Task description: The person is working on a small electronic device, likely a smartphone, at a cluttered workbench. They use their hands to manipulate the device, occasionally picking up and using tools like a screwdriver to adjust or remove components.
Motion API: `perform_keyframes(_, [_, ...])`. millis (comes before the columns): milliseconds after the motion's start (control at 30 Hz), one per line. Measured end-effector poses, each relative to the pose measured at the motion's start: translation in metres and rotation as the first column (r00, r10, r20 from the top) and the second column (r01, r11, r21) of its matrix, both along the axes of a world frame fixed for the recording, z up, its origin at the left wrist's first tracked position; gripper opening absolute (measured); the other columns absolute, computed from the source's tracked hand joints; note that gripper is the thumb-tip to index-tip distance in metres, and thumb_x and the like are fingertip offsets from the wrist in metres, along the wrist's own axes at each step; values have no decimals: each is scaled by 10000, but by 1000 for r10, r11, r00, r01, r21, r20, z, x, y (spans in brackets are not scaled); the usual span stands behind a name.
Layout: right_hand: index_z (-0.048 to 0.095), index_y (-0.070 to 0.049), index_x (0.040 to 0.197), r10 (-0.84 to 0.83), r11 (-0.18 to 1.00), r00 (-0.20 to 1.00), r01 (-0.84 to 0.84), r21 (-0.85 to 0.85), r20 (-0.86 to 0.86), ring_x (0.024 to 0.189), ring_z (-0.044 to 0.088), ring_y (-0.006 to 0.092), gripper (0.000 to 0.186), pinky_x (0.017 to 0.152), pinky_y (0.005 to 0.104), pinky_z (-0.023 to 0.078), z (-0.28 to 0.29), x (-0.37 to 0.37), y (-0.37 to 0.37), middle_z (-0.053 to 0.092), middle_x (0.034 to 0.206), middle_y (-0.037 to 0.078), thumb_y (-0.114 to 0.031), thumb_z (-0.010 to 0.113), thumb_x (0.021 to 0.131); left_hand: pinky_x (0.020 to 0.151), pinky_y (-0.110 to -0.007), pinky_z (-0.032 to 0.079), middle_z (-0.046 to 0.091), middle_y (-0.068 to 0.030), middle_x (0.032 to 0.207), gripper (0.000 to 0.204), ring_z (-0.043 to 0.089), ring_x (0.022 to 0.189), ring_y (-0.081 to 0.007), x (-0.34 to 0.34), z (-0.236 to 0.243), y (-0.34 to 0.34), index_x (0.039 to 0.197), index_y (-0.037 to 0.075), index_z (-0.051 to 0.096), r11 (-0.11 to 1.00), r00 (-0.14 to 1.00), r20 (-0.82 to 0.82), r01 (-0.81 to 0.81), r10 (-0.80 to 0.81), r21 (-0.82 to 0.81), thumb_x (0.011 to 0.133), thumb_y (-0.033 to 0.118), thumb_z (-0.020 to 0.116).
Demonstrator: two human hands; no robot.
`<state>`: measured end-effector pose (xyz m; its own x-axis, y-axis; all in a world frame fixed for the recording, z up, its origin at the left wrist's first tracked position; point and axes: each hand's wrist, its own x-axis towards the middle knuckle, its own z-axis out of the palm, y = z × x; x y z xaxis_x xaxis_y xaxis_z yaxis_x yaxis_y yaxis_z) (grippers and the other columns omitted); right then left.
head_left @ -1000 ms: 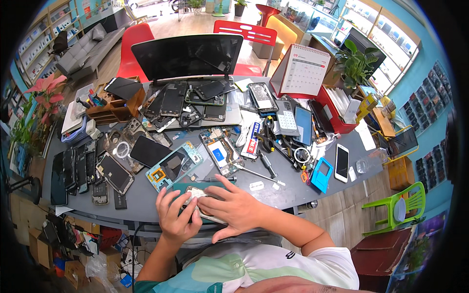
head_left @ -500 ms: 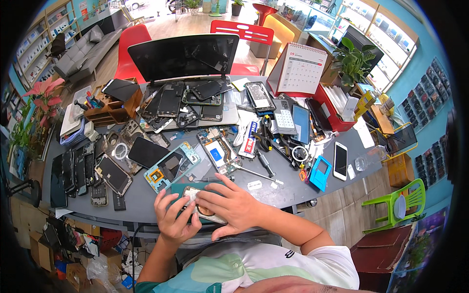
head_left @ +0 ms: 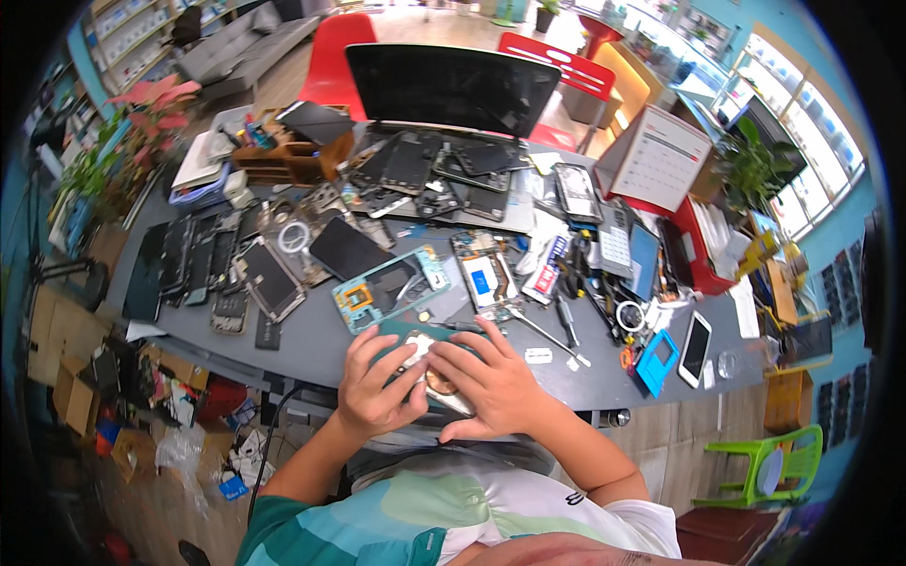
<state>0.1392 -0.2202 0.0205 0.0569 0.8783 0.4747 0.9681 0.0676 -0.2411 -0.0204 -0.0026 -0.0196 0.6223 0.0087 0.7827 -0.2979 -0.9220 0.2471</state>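
Note:
A small opened phone (head_left: 441, 382) with a round copper-coloured coil lies on a green mat (head_left: 436, 332) at the desk's near edge, partly covered by my hands. My left hand (head_left: 382, 385) has its fingers curled around the phone's left side, thumb near the coil. Across the phone from the right reaches my right hand (head_left: 495, 382), fingers stretched and spread, thumb apart from them. Its fingertips meet a small white piece (head_left: 417, 349) between the hands, whose kind I cannot make out. Just beyond lie a light-blue phone frame (head_left: 434, 274) and an opened phone (head_left: 483, 278) with its board showing.
Phone parts and screens crowd the left of the desk (head_left: 311, 354). A dark monitor (head_left: 453, 90) stands at the back, a desk calendar (head_left: 656, 160) behind to the right. Tools, a blue plastic holder (head_left: 658, 361) and a white phone (head_left: 695, 349) lie at right.
The view has swung, so the desk and its things sit farther right in the picture. Both hands remain over the small phone, the left fingers a little more bent.

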Motion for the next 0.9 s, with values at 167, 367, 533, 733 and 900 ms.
perform_keyframes(167, [732,36,1538,3,1000,1000,-3,-19,13,1418,652,413,1093,1354,698,387,3,2,4,710,1569,174,-910,674,993,1228,-685,562,782,-157,1481,342,689,1360,-426,-1,2,0,1163,72,927,999,998,34,-48,47,5,841,149,845])
perform_keyframes(367, [748,48,1511,-1,1000,1000,1,-21,4,1414,649,447,1129,1349,723,379,1,3,1,711,1557,196,-931,684,953,1230,-656,568,742,-195,1576,343,664,1415,-434,2,3,4,1228,34,878,998,1000,0,26,-26,52,950,233,841])
perform_keyframes(533, [763,33,1466,-22,1000,1000,22,-16,19,1385,668,429,1124,1356,719,374,-1,1,3,730,1516,158,-955,665,938,1232,-677,560,766,-185,1548,263,656,1427,-435,-2,0,3,1132,22,873,999,999,33,-27,26,32,952,211,840])
perform_keyframes(733, [773,17,1483,-44,999,999,44,-2,7,1370,676,404,1141,1344,719,394,-2,-1,4,747,1493,126,-976,647,936,1282,-685,525,758,-203,1554,287,639,1470,-430,-9,-1,0,1159,86,950,990,991,15,-133,132,36,971,201,766])
perform_keyframes(900, [775,19,1450,-41,999,999,41,16,8,1364,677,404,1121,1337,722,397,-3,1,6,749,1484,124,-973,642,945,1289,-690,511,755,-199,1571,294,643,1466,-422,-5,2,0,1174,74,928,998,998,-18,-65,65,-19,954,213,792])
